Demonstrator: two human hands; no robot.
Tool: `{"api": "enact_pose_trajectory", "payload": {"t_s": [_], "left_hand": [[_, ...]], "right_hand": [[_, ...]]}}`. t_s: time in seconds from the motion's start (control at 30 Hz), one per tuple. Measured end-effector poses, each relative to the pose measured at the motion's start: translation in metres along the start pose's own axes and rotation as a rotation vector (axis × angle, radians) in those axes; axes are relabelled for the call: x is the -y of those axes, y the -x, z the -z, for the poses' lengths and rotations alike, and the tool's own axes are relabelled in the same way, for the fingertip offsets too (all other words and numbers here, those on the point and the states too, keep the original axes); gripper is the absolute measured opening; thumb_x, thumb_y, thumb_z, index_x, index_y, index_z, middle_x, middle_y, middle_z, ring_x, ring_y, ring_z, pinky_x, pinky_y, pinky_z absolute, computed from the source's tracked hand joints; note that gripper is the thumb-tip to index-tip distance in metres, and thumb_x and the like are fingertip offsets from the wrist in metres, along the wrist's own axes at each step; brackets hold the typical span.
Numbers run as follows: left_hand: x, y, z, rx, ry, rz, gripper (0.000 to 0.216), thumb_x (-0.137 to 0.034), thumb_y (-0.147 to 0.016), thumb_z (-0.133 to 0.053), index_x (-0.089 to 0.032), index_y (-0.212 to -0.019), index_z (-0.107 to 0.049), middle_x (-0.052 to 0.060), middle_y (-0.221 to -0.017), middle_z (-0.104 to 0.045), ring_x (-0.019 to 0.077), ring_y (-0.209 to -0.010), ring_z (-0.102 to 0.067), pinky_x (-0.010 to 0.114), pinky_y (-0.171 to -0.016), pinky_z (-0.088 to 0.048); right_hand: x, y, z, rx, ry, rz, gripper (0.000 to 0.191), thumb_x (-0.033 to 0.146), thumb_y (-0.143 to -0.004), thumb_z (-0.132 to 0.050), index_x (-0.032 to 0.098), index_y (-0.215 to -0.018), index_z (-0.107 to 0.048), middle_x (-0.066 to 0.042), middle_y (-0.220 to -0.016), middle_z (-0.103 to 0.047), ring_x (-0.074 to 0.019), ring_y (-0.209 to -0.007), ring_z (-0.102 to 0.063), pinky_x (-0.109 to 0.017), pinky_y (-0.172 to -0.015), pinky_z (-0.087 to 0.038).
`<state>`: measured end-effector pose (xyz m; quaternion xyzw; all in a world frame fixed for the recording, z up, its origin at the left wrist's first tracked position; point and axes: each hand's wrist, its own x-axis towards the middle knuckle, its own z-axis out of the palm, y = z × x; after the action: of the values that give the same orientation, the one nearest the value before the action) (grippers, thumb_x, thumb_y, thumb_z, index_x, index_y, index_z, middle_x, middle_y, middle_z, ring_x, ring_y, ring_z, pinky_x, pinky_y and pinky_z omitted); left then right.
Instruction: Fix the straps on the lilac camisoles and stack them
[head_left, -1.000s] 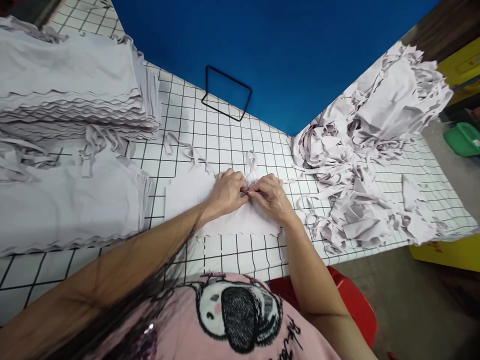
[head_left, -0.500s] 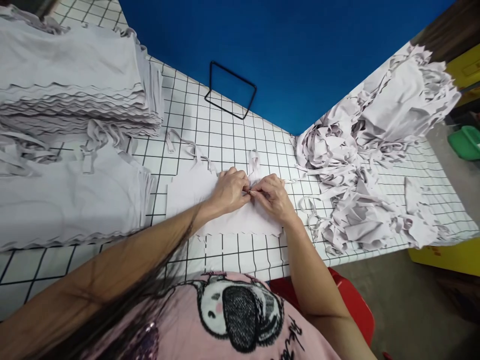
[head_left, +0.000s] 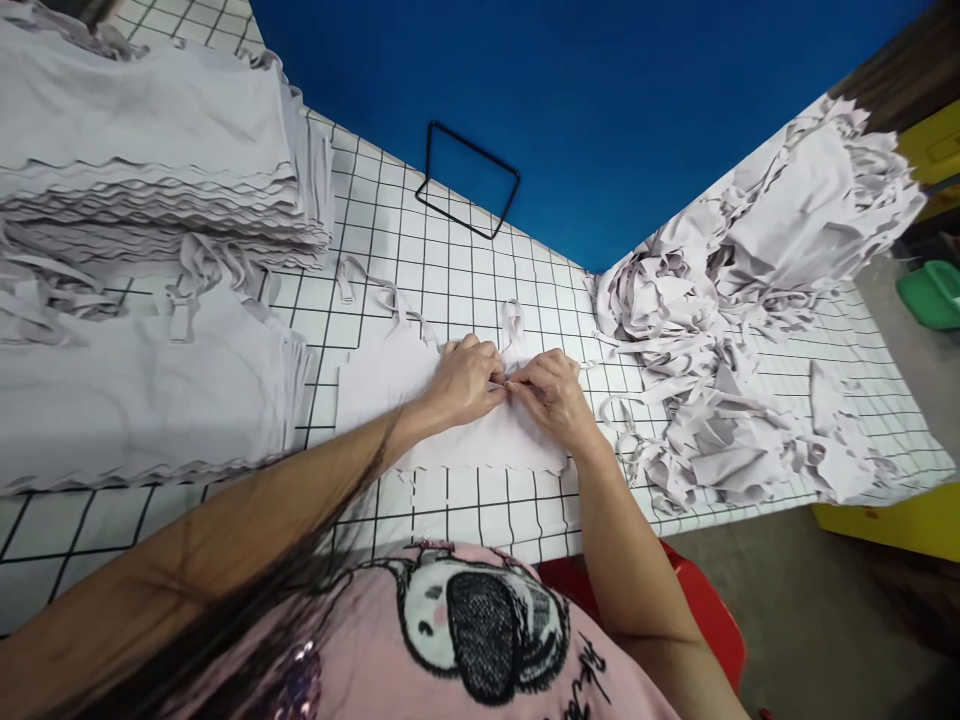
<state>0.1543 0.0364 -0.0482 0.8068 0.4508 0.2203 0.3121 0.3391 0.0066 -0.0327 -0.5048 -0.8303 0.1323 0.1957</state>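
A pale camisole-like top (head_left: 382, 385) with thin straps lies flat on the grid-patterned tablecloth (head_left: 480, 505) in front of me. My left hand (head_left: 469, 380) rests over its middle, thumb and fingers pinched on the fabric near the upper edge. Close against it, my right hand (head_left: 551, 395) pinches the same spot from the other side. The fingertips of both hands nearly meet there, and whatever small detail lies between them is too hidden to make out. One strap loop (head_left: 513, 325) sticks up just beyond the hands; another strap (head_left: 371, 280) trails toward the far left.
Neat stacks of similar tops (head_left: 150, 190) lie at the left, with a lower pile (head_left: 150, 400) nearer me. Crumpled garments (head_left: 720, 420) are heaped at the right. A black wire frame (head_left: 469, 182) stands by the blue panel (head_left: 585, 120). A red stool (head_left: 709, 610) is below the table edge.
Both hands keep their pinch at nearly the same place on the top. The whole view has shifted slightly; nothing has been let go.
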Motion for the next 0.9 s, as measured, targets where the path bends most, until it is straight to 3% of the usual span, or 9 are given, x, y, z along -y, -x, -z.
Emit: {"api": "enact_pose_trajectory", "payload": {"t_s": [0.3, 0.53, 0.7, 0.9], "left_hand": [[0.000, -0.001, 0.002, 0.035, -0.001, -0.008, 0.012, -0.028, -0.081, -0.064, -0.020, -0.073, -0.067, 0.003, -0.092, -0.067, 0.0263, -0.099, -0.051, 0.045, -0.087, -0.035], [0.001, -0.003, 0.002, 0.045, 0.009, -0.017, 0.009, -0.026, -0.081, -0.064, -0.019, -0.074, -0.066, 0.003, -0.093, -0.068, 0.0256, -0.099, -0.051, 0.044, -0.088, -0.034], [0.003, 0.000, 0.001, 0.029, 0.017, -0.038, 0.011, -0.031, -0.083, -0.065, -0.021, -0.080, -0.068, 0.001, -0.094, -0.068, 0.0246, -0.099, -0.050, 0.043, -0.088, -0.033], [0.005, 0.001, 0.003, 0.047, 0.047, -0.066, 0.013, -0.034, -0.085, -0.064, -0.023, -0.082, -0.071, 0.001, -0.099, -0.068, 0.0238, -0.100, -0.050, 0.042, -0.089, -0.032]], "right_hand": [[0.001, -0.015, 0.019, 0.136, 0.290, 0.227, 0.026, 0.019, -0.099, -0.043, 0.023, -0.086, -0.065, -0.004, -0.083, -0.062, -0.0219, -0.093, -0.048, -0.045, -0.093, -0.024], [0.001, -0.019, 0.026, 0.239, 0.384, 0.291, 0.032, 0.014, -0.099, -0.038, 0.023, -0.086, -0.065, -0.005, -0.081, -0.060, -0.0227, -0.092, -0.045, -0.047, -0.094, -0.023], [0.000, -0.026, 0.037, 0.265, 0.321, 0.277, 0.025, 0.026, -0.100, -0.044, 0.023, -0.091, -0.067, -0.005, -0.083, -0.062, -0.0225, -0.090, -0.047, -0.045, -0.091, -0.026], [-0.001, -0.037, 0.038, 0.325, 0.360, 0.334, 0.028, 0.018, -0.099, -0.042, 0.023, -0.087, -0.067, -0.005, -0.082, -0.061, -0.0232, -0.091, -0.044, -0.046, -0.090, -0.024]]}}
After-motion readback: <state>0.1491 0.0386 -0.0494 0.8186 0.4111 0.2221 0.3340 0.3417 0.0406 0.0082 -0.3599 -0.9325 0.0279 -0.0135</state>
